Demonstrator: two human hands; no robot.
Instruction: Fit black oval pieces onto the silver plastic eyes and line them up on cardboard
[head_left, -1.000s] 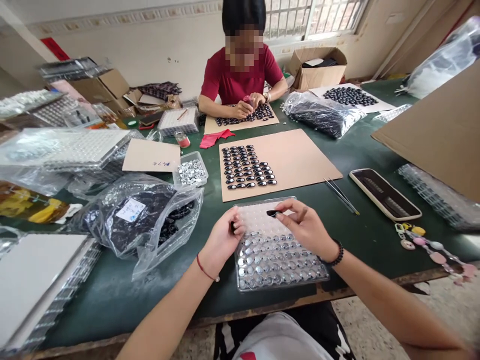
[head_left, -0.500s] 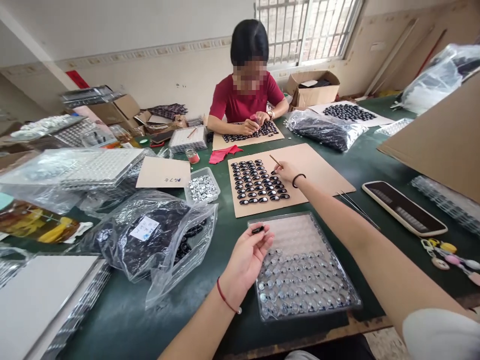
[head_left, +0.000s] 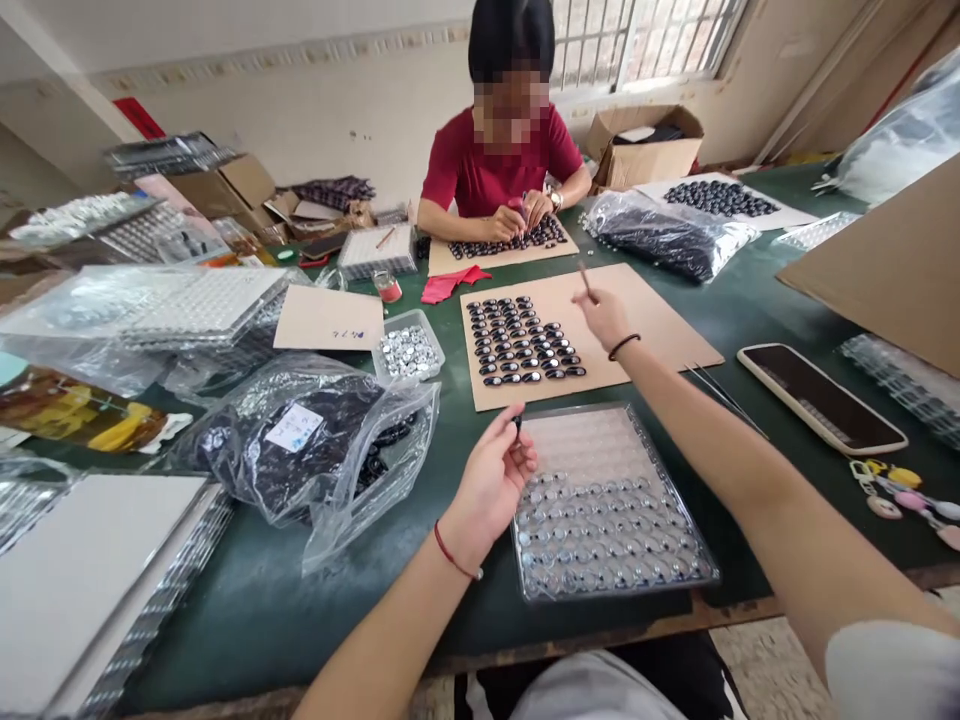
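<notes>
My left hand (head_left: 491, 485) pinches a small black oval piece (head_left: 517, 421) at the left edge of a clear blister tray (head_left: 607, 505) filled with shiny round pieces in its near rows. My right hand (head_left: 602, 312) is stretched out over the brown cardboard sheet (head_left: 645, 320) and holds a thin wooden stick (head_left: 585, 279) just right of the rows of black oval pieces (head_left: 521, 345) laid on that sheet.
An open plastic bag of black pieces (head_left: 315, 445) lies left of the tray, a small tub of silver pieces (head_left: 407, 350) behind it. Tweezers (head_left: 724, 395), a phone (head_left: 821, 398) and a keychain (head_left: 904, 495) lie right. A person in red (head_left: 510, 165) works opposite.
My right hand left the blister tray, reached out to the cardboard sheet with the stick, and has now lifted a little. My left hand stays at the tray's left edge with the black piece.
</notes>
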